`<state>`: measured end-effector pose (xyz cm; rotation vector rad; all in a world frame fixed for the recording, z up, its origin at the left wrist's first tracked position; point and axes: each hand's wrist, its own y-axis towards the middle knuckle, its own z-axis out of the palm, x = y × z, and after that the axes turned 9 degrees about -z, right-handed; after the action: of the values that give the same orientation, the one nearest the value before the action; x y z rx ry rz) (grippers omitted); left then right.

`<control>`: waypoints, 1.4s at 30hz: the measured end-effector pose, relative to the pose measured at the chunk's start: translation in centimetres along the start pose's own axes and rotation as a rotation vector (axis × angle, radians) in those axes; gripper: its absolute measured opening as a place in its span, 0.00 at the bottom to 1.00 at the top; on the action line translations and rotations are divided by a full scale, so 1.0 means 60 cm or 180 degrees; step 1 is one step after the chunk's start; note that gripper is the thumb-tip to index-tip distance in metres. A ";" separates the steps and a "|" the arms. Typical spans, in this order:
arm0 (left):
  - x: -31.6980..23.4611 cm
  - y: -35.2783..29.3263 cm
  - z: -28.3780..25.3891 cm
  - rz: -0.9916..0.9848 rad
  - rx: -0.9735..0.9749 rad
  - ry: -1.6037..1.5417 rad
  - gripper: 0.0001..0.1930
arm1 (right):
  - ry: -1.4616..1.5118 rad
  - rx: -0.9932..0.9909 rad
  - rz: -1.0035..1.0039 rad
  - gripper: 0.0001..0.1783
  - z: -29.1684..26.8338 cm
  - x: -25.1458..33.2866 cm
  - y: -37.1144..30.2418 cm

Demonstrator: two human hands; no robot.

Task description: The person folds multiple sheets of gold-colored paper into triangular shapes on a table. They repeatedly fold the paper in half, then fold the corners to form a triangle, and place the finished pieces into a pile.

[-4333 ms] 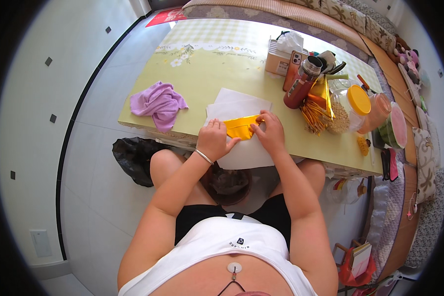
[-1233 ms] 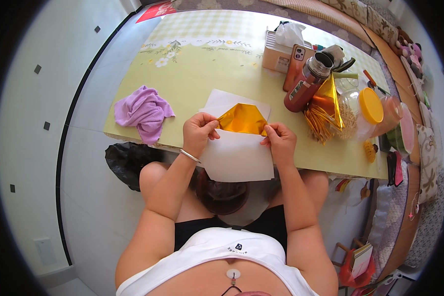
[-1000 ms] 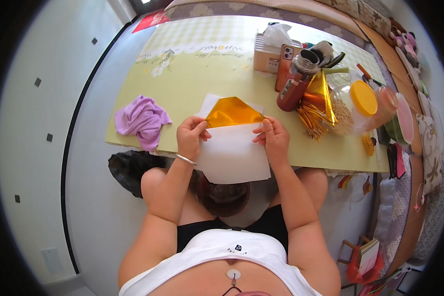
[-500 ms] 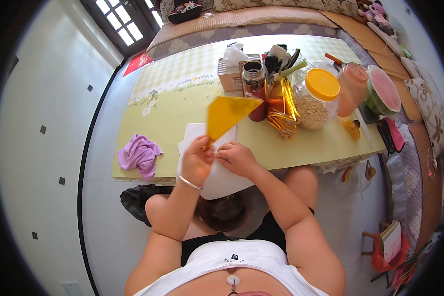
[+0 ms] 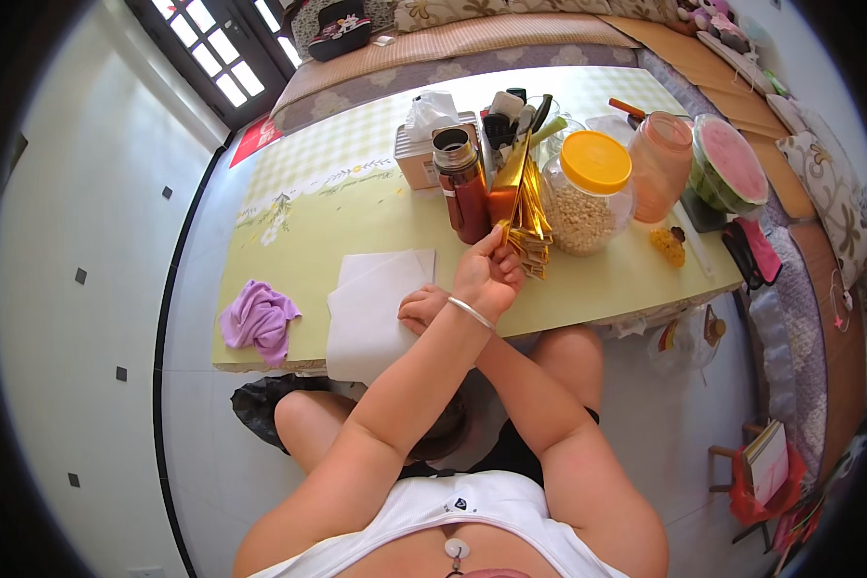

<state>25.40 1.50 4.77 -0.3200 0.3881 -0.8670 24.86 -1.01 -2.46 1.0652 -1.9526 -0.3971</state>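
My left hand [image 5: 491,273], with a silver bangle on its wrist, reaches across my right forearm. Its thumb and fingers are pinched on a folded piece of gold foil paper at a standing bundle of folded gold foil paper [image 5: 530,217]; where the piece ends and the bundle begins is hard to make out. My right hand [image 5: 426,306] lies on white paper sheets [image 5: 366,323] at the near table edge, its fingers loosely bent and partly hidden behind my left arm. The sheets overlap and hang slightly over the edge.
Behind the bundle stand an uncapped red flask [image 5: 464,197] and a tissue box [image 5: 414,159]. To its right are a yellow-lidded jar [image 5: 588,207], a pink plastic jar [image 5: 660,164] and a cut watermelon [image 5: 730,164]. A purple cloth [image 5: 260,321] lies at the left.
My left hand has carried the folded gold foil piece rightward from above the white sheets to the gold bundle, crossing over my right arm. My right hand stays by the sheets. The view has shifted slightly.
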 end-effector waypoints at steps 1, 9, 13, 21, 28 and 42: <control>-0.001 0.007 -0.002 0.0015 0.0101 -0.0025 0.10 | 0.0014 0.0021 -0.0013 0.02 0.000 -0.001 0.001; 0.000 -0.021 0.021 0.0039 -0.0367 0.0549 0.06 | 0.0279 0.0006 -0.0191 0.03 0.022 -0.044 -0.010; -0.031 -0.138 -0.021 0.0703 -0.0284 0.1976 0.06 | 0.0315 -0.0349 0.0324 0.03 0.038 -0.033 -0.020; -0.108 -0.346 -0.205 0.3200 -0.1388 0.6902 0.33 | -0.1047 -0.0205 0.0193 0.15 -0.002 0.020 0.010; -0.075 -0.379 -0.258 0.2509 -0.1788 0.8274 0.44 | -0.0711 0.0296 0.0523 0.34 -0.016 0.032 0.002; -0.139 -0.364 -0.278 0.2907 -0.1321 0.7315 0.34 | -0.1163 0.1253 0.0266 0.42 -0.030 0.078 -0.011</control>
<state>-1.72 -7.12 0.94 0.6613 2.5850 0.1915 25.37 -4.95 0.67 1.2136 -2.4634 -0.1694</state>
